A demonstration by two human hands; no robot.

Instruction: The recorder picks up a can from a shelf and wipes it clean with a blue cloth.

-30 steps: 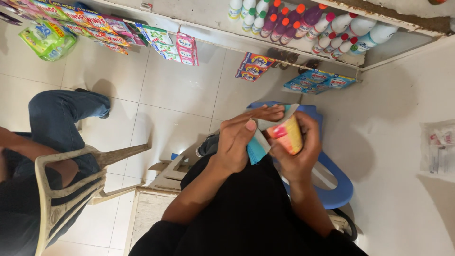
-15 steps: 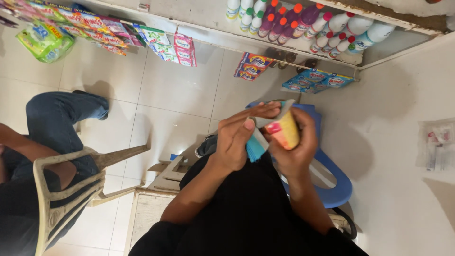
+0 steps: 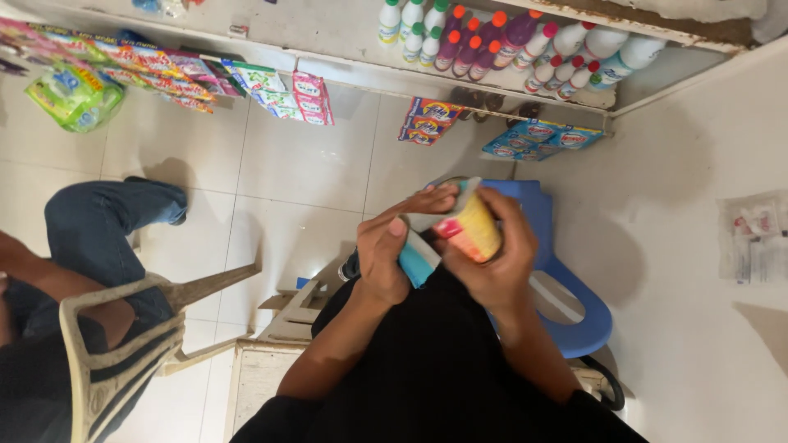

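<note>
both hands work a small yellow-pink packet (image 3: 474, 232): right hand (image 3: 492, 262) wraps it, left hand (image 3: 392, 246) fingertips pinch its top flap, so peeling likely needs a firm pull.

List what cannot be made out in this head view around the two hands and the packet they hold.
- Colourful packet: its underside and lower end, covered by the right hand.
- Teal item: mostly hidden behind the left hand; its kind is unclear.
- Left grip: fingertips tucked behind the packet's flap.
- Blue plastic chair: seat masked by hands and black clothing.
- Seated person: cut off by the left edge.
- Shelf bottles: labels too small.
</note>
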